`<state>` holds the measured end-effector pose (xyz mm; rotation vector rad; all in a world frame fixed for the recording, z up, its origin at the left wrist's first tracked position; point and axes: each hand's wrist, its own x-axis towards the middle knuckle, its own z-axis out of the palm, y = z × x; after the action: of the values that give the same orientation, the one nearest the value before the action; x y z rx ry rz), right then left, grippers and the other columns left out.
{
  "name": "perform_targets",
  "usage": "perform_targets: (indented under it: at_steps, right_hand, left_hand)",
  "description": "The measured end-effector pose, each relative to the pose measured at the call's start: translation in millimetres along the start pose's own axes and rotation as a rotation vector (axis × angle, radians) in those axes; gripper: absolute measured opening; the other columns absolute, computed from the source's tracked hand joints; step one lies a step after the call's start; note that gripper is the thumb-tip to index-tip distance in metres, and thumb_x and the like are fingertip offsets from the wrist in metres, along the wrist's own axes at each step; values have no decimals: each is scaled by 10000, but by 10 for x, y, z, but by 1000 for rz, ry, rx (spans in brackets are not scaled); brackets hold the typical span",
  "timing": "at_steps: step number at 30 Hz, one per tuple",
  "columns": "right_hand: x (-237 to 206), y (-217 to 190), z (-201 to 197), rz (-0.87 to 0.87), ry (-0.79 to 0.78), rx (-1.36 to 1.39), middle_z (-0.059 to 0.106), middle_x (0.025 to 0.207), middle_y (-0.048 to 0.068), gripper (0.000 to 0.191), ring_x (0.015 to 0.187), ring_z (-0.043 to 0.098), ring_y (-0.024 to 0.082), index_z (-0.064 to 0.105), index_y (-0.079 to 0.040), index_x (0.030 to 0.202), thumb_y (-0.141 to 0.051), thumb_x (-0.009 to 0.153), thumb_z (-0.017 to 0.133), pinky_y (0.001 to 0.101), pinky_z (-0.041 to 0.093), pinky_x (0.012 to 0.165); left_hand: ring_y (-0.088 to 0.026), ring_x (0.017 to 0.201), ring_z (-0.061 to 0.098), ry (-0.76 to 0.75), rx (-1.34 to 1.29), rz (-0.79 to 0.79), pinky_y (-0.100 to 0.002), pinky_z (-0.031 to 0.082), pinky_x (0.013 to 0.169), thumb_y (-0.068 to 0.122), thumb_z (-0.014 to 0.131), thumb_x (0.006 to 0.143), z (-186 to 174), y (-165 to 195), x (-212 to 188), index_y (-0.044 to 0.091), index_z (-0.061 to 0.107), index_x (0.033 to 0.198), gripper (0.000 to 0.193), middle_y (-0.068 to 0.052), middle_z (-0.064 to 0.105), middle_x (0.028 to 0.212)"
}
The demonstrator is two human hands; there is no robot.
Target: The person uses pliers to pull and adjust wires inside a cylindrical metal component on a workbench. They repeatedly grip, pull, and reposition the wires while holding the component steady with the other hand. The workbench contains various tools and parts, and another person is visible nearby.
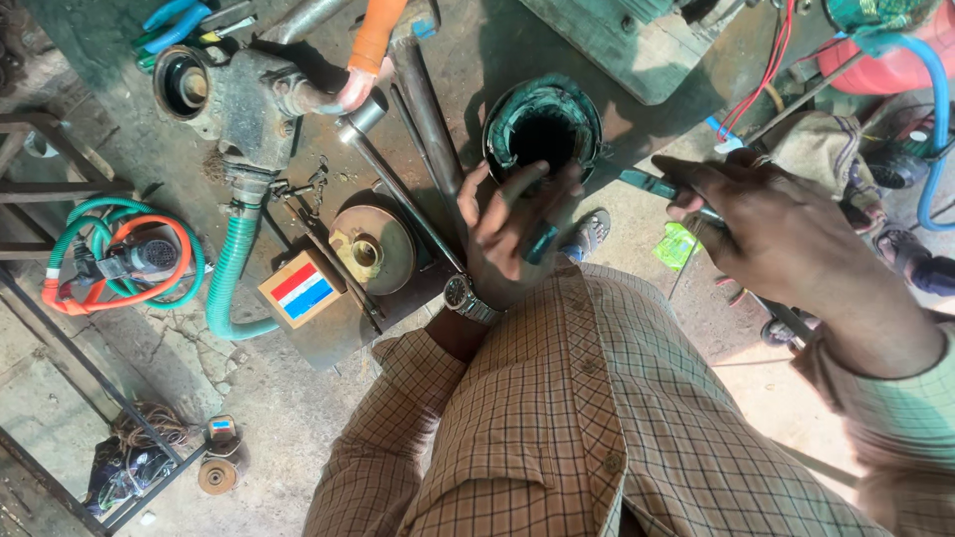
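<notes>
— At the rim of what, exactly, are your fingers?

— At the rim of the green-stained round housing [542, 127] standing on the worktop [468, 60]. My left hand [512, 239] has its fingers [517, 189] spread open and curled over the near edge, steadying it, with a small teal piece tucked under the palm.

— And the other hand?

— My right hand [771, 234] is closed around a teal-handled tool [652, 184], its tip pointing toward the housing's side. I judge I'm working at the bore, so the next move calls for a firm brace from the left and a careful line with the tool.

— How are your arms set?

— Left wrist bent back, watch [464, 296] showing, forearm coming up from my checked sleeve; right forearm reaches in from the side, knuckles up.

— Anyone else?

— Another person's hand [355, 88] in an orange sleeve rests at a grey pump body [239, 99] farther along the worktop.
</notes>
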<state>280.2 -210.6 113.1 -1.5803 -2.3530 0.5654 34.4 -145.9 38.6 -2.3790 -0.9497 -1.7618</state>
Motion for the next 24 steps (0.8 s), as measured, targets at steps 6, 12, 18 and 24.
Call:
perform_targets:
  at_steps: [6,12,18,24]
  right_hand:
    - [139,-329,-197,69,30,-768,710,963,71,309,474,562,76,718,-138,1299,-103,1009,620,240,411,345]
    - [235,-518,-349,43,20,-943,644,934,36,575,670,657,119,631,-188,1471,-147,897,617,250,480,439]
    - [205,-522,-313,76,-55,-996,644,989,66,574,731,685,143,596,-163,1493,-176,919,619,263,521,511]
    - [122,-514,-205,120,-44,-938,637,907,78,488,699,684,163,637,-98,1438,-275,984,606,297,535,521]
  left_hand:
    - [-137,1095,705,-248,-212,-335,-395,390,1134,100,760,951,-110,-78,-36,181,512,1455,567,29,768,1147]
    - [-105,1035,701,-437,-145,-295,-402,336,1140,114,789,956,-54,-176,100,207,459,1503,645,109,769,1075]
    - [-126,1033,696,-527,-194,-194,-470,273,1201,102,785,933,-63,-243,204,206,372,1553,752,95,744,1019]
    - [-102,975,707,-553,-211,-183,-425,287,1174,83,789,915,-69,-250,212,233,367,1572,796,114,719,947]
